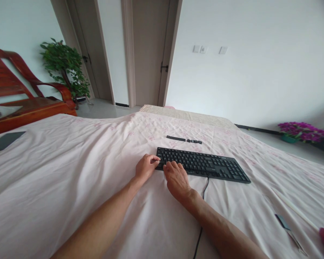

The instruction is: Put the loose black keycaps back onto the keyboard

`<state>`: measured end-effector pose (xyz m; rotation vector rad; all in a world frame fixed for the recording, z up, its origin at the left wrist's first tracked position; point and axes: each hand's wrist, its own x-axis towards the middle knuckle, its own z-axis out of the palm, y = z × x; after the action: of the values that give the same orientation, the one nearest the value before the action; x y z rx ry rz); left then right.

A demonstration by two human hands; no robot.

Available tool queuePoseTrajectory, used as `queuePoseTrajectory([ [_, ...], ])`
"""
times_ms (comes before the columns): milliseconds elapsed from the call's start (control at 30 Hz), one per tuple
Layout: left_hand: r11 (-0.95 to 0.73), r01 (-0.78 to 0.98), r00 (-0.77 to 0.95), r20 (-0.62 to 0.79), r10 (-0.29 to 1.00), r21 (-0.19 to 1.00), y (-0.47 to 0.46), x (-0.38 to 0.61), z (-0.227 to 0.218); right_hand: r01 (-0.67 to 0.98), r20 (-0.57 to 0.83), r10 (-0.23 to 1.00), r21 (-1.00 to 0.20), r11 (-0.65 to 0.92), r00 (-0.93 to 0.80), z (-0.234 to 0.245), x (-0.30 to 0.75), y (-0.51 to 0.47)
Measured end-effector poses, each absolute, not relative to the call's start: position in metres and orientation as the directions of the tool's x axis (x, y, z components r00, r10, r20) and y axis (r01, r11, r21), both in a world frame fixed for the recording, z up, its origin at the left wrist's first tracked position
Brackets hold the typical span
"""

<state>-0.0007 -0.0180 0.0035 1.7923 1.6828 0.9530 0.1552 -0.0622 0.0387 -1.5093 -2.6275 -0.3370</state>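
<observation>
left hand (147,167): pinched, contents unclear | right hand (176,178): curled, grip unclear | keyboard (202,163): left end at both hands, extending right

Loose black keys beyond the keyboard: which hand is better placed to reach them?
Probably the right hand: it is nearer the loose keys. The left hand sits farther left, at the left end of the keyboard.

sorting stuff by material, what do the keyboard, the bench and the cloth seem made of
Keyboard: probably black plastic, fairly matt, from its dull, even colour.
Bench: likely varnished wood, from its reddish-brown tone and sheen.
Cloth: soft fabric with a dull finish, from its loose creases; fibre unclear.
</observation>
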Motion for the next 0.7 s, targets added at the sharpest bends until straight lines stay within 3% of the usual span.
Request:
queuePoseTrajectory([
  [67, -0.109, 0.636, -0.013, 0.152, 0.988, 0.764, -0.019, 0.000, 0.005, 0.862, 0.184, 0.843, 0.082, 0.500, -0.506, 0.043, 0.161, -0.057],
  [167, -0.095, 0.631, -0.032, 0.148, 0.988, 0.770, -0.022, 0.000, 0.008, 0.861, 0.210, 0.868, -0.154, 0.484, -0.451, 0.049, 0.181, -0.041],
  [267, -0.096, 0.642, -0.044, 0.161, 0.986, 0.761, -0.024, 0.001, 0.011, 0.855, 0.285, 0.931, -0.398, 0.332, -0.229, 0.049, 0.206, -0.020],
  [333, -0.102, 0.655, -0.051, 0.178, 0.983, 0.749, -0.025, 0.002, 0.011, 0.846, 0.293, 0.949, -0.471, 0.251, -0.118, 0.046, 0.219, -0.009],
  [433, -0.109, 0.668, -0.056, 0.195, 0.979, 0.736, -0.025, 0.003, 0.010, 0.858, 0.296, 0.954, -0.474, 0.199, -0.058, 0.041, 0.229, 0.002],
  [700, -0.091, 0.670, -0.066, 0.181, 0.981, 0.737, -0.020, 0.006, 0.008, 0.923, 0.314, 0.947, -0.341, 0.178, -0.066, 0.039, 0.230, 0.044],
])
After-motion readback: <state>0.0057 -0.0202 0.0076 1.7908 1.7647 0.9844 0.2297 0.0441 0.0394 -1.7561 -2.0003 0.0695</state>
